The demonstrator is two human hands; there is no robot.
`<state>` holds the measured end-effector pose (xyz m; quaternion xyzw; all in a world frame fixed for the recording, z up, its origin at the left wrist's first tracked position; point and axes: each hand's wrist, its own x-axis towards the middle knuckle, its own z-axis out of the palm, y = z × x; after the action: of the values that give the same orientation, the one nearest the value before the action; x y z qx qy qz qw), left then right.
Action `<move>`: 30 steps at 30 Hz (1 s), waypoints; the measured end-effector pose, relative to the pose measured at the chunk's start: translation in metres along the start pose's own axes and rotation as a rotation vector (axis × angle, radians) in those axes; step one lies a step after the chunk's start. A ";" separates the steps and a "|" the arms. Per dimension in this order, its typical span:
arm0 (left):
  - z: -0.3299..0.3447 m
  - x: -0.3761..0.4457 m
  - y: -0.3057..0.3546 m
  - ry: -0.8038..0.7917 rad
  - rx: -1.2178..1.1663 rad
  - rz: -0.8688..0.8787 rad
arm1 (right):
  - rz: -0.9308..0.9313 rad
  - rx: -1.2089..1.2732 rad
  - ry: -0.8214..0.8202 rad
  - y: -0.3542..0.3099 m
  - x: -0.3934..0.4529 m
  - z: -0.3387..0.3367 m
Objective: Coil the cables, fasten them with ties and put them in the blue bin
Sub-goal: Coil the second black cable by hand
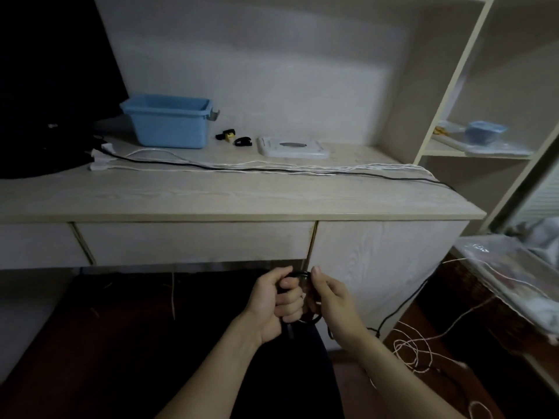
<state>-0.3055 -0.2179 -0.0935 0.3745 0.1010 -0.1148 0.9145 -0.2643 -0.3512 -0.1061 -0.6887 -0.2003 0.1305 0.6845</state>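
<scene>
Black cable [211, 167] runs across desk [242, 201], off right edge, down to us. Our left hand [276, 300] grips small coil [302, 297]; right hand [331, 300] pinches next loop. Coiling underway, we judge; next, more slack, then tie [243, 141], blue bin [169, 120].

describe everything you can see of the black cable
The black cable is thin, dark and flexible. One stretch lies across the desk top beside the white cables, running from the dark area at the left to the right edge, where it drops down toward the floor. Its near end is gathered into a small coil below the desk front. The left hand grips the coil, fingers curled round it, and the right hand pinches a loop at its top.
</scene>
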 end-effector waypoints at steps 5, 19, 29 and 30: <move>-0.015 -0.002 -0.012 0.096 -0.039 0.030 | -0.081 -0.305 0.003 0.021 -0.002 0.005; -0.058 -0.003 0.020 0.279 -0.701 0.366 | 0.003 -0.805 -0.099 0.037 0.017 -0.034; -0.060 0.003 0.022 0.341 -0.407 0.374 | -0.232 -0.752 0.112 0.022 0.011 -0.017; -0.061 0.003 0.021 0.312 -0.368 0.340 | -0.289 -0.726 0.184 0.019 0.012 -0.017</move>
<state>-0.3025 -0.1607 -0.1227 0.2271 0.1953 0.1193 0.9466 -0.2442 -0.3604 -0.1234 -0.8593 -0.2662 -0.1087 0.4231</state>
